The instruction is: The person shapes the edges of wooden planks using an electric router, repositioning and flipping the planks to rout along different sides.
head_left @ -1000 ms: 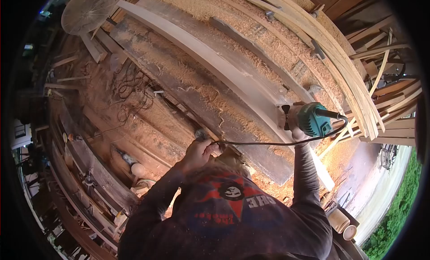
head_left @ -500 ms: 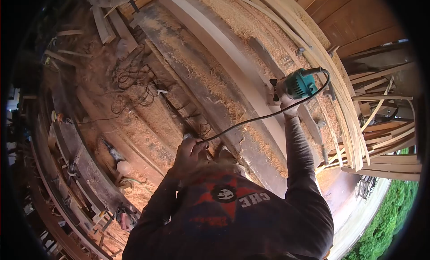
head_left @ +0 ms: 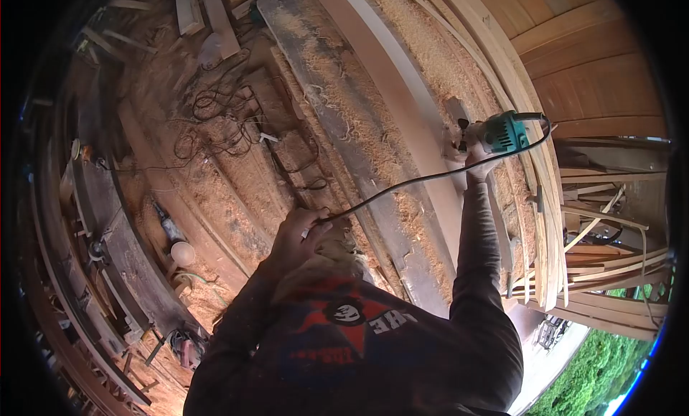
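Observation:
My right hand (head_left: 479, 163) is wrapped round the lower part of a teal trim router (head_left: 508, 134). The router sits at the edge of a long, smooth, curved wooden board (head_left: 398, 93), with a black knob near its base; the bit is hidden. From the router's top a black power cord (head_left: 413, 181) loops back across the board to my left hand (head_left: 296, 235). My left hand is closed on the cord near my waist, beside the workbench (head_left: 423, 276).
Sawdust and shavings cover the bench. Long wooden strips (head_left: 527, 93) run along its far side. To the left, tangled cords (head_left: 215, 104) lie on the sawdust-strewn floor, near a grey power tool with a round pad (head_left: 182, 254). Stacked offcuts (head_left: 610, 247) stand at right.
The view has turned, so the bench appears further right. The router and my right hand have moved up along the board's edge. My left hand still grips the cord.

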Available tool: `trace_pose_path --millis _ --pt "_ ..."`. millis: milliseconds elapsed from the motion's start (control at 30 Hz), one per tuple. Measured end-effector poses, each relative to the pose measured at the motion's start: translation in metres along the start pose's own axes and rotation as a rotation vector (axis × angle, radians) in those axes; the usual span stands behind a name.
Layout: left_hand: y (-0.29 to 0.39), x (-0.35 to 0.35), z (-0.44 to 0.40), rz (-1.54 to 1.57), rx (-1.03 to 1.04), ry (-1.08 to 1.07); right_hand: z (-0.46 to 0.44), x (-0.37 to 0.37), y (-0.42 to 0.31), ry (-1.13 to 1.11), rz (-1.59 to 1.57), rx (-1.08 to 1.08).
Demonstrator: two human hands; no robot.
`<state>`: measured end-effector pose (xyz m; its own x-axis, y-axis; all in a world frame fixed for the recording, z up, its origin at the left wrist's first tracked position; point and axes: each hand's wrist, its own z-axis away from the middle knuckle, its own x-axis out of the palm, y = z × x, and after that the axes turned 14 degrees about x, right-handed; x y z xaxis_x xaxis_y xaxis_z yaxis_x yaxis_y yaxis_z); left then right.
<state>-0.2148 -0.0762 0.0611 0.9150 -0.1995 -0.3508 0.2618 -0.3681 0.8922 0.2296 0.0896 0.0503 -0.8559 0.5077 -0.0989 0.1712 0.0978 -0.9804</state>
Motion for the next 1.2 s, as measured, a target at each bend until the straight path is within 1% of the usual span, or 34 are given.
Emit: trace_pose_path --millis 33,100,167,233,267,333,467,500,533,700,833,867,900,967,1033,1100,1133,1200 --pt "0.0 -0.002 -0.003 0.026 -0.028 0.033 -0.005 0.009 0.001 -0.01 -0.002 0.005" --pt "0.002 -0.007 -0.01 0.053 -0.063 0.049 -0.017 0.027 -0.003 0.005 -0.003 -0.099" --pt "-0.002 -0.01 -0.013 0.086 -0.099 0.064 -0.019 0.045 -0.011 -0.015 -0.046 -0.053" --pt "-0.01 -0.012 -0.015 0.079 -0.07 0.067 -0.026 0.062 -0.012 0.063 -0.003 -0.031" --pt "-0.014 -0.014 -0.016 0.077 -0.074 0.075 -0.033 0.066 -0.011 0.007 -0.024 -0.011" --pt "-0.017 -0.021 -0.025 0.029 0.001 0.028 -0.043 0.081 -0.013 -0.04 -0.049 -0.014" --pt "-0.033 -0.032 -0.05 0.064 0.017 0.093 -0.065 0.104 -0.009 -0.143 -0.107 -0.041" --pt "-0.042 -0.037 -0.059 0.044 0.033 0.095 -0.072 0.111 -0.006 -0.171 -0.127 -0.051" --pt "-0.05 -0.041 -0.069 0.023 0.049 0.096 -0.077 0.121 -0.001 -0.118 -0.136 -0.043" --pt "-0.073 -0.074 -0.137 0.037 0.027 0.033 -0.103 0.151 0.008 -0.129 -0.087 -0.038" --pt "-0.103 -0.099 -0.197 0.01 0.062 -0.023 -0.128 0.2 -0.004 -0.156 -0.083 -0.069" --pt "-0.109 -0.104 -0.211 0.011 0.059 -0.02 -0.13 0.218 -0.012 -0.096 -0.085 -0.021" --pt "-0.114 -0.109 -0.224 0.01 0.049 -0.004 -0.139 0.226 -0.01 -0.103 -0.084 -0.021" --pt "-0.123 -0.117 -0.25 0.005 0.027 0.023 -0.158 0.243 -0.001 -0.081 -0.037 -0.073" --pt "-0.133 -0.124 -0.268 -0.017 0.046 0.047 -0.176 0.261 0.005 -0.114 -0.04 -0.047" --pt "-0.142 -0.128 -0.277 -0.011 -0.013 0.036 -0.193 0.275 0.016 -0.182 -0.036 -0.101" --pt "-0.146 -0.128 -0.281 0.001 -0.051 0.037 -0.193 0.296 -0.004 -0.127 -0.069 -0.038" --pt "-0.155 -0.127 -0.285 0.011 -0.06 0.014 -0.206 0.316 -0.007 -0.164 -0.1 -0.049"
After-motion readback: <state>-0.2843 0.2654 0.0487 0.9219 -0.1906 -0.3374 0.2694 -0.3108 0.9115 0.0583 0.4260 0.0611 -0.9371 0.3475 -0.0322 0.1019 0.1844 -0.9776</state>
